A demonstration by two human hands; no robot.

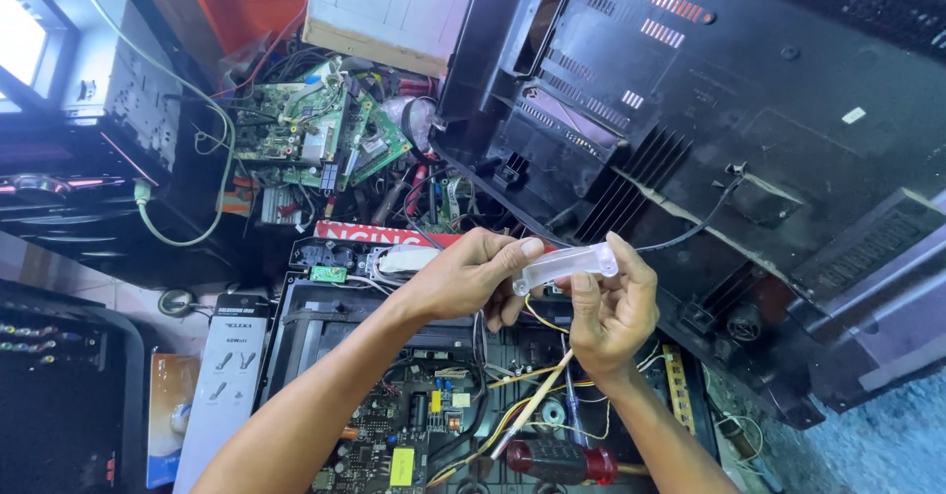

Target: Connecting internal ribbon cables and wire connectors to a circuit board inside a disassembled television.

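Cluttered with opened electronics, the table (887,445) carries a large black plastic back cover (749,130) at the far right and green circuit boards (315,130) among tangled wires at the far left. Above an open chassis with a power board (404,435), both hands meet on a small clear plastic piece (567,263). The left hand (473,277) pinches its left end between thumb and fingers; the right hand (611,307) closes around its right end from below. A red-handled screwdriver (562,460) lies near, just beneath the right wrist.
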